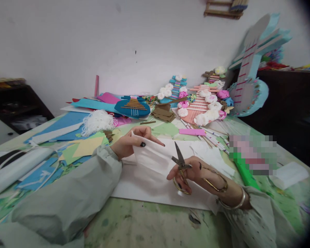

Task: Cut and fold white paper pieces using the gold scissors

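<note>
My left hand (134, 141) pinches a piece of white paper (152, 156) by its upper edge, thumb in front, so the piece stands up off the table. In my right hand (193, 172) is a pair of scissors (180, 158) with gold-coloured handles. Their blades are parted and point up and to the left, close to the right edge of the held paper. Under both hands lies a larger white sheet (155, 193), flat on the table, with more white paper (211, 158) at its right.
Brown paper pieces (163, 113), a heap of white string (98, 122) and a blue paper instrument (133, 107) lie behind my hands. Flower-trimmed paper instruments (203, 103) lean at the wall. Rolled paper sticks (215, 139) and a green strip (245, 172) are at the right.
</note>
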The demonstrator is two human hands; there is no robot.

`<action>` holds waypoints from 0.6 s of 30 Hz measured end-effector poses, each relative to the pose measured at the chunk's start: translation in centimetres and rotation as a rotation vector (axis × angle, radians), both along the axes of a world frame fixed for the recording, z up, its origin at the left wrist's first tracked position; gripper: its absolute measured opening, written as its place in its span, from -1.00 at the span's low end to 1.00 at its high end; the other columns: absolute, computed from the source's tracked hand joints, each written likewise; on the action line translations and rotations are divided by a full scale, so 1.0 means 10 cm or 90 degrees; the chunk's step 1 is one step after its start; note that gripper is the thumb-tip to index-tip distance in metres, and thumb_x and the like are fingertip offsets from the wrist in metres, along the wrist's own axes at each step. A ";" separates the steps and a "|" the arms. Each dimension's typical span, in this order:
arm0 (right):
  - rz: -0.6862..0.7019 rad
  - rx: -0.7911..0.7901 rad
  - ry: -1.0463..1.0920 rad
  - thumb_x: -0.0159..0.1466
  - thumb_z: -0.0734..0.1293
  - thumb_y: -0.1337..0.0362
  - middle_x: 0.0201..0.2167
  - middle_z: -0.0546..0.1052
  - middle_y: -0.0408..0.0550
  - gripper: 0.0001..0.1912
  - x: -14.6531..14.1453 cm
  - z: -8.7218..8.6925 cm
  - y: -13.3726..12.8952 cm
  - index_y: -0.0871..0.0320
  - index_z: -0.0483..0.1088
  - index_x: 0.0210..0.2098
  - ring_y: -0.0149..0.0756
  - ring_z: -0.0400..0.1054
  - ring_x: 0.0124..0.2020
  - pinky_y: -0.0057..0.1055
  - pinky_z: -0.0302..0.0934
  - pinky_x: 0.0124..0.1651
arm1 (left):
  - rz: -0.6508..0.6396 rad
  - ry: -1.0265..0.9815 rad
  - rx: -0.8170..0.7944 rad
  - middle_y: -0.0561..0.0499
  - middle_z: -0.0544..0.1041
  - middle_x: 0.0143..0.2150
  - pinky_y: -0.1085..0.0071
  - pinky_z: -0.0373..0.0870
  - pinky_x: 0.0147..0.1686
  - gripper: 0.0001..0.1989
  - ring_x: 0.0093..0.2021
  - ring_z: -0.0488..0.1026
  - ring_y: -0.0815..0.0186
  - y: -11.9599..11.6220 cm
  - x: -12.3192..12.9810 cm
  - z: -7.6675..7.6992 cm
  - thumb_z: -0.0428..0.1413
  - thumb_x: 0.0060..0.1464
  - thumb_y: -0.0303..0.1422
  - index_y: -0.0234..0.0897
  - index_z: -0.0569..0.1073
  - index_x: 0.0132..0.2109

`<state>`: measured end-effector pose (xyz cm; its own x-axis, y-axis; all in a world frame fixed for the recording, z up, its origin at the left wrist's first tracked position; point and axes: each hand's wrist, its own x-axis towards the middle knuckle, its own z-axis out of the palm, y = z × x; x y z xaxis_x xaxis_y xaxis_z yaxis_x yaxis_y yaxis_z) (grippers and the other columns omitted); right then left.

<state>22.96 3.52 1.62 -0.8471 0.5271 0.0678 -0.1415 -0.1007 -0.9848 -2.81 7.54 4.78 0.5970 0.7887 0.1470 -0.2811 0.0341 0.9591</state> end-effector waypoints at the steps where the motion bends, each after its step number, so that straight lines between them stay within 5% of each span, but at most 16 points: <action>1: 0.004 0.001 -0.002 0.20 0.21 -0.13 -0.52 0.37 -0.05 -0.39 0.00 0.01 -0.01 0.34 0.45 -0.15 -0.42 0.21 -0.56 -0.43 0.12 -0.45 | -0.013 0.003 -0.002 -0.23 0.58 -0.26 0.35 0.33 -0.41 -0.72 -0.30 0.51 0.10 0.00 0.00 0.00 0.23 -0.29 -0.37 -0.30 0.23 -0.50; 18: -0.024 0.020 -0.084 0.16 0.16 -0.23 -0.47 0.42 0.01 -0.32 -0.04 0.10 -0.15 0.26 0.48 -0.14 -0.33 0.25 -0.51 -0.30 0.19 -0.34 | -0.111 0.035 -0.028 -0.31 0.58 -0.23 0.12 0.40 -0.30 -0.59 -0.20 0.52 -0.10 -0.13 0.10 0.08 0.32 -0.34 -0.26 -0.31 0.22 -0.58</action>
